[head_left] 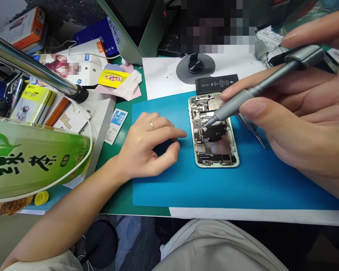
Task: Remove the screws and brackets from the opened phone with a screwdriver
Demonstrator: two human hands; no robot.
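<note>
An opened phone [214, 150] with a pale green frame lies face down on the blue mat [243, 184], its boards and a black round coil exposed. My right hand [299, 116] grips a grey precision screwdriver [257, 92], whose tip touches the phone's left inner side near the coil. My left hand [149, 145], with a ring on one finger, rests on the mat just left of the phone. Its fingers are curled loosely, with the fingertips near the phone's edge and nothing visible in them.
A black battery [216, 83] and a grey round suction stand [194, 67] sit behind the phone. A green tea bottle [31, 162] looms at left, with boxes, cards and a metal lamp arm [34, 67] behind it. Another tool [252, 131] lies right of the phone.
</note>
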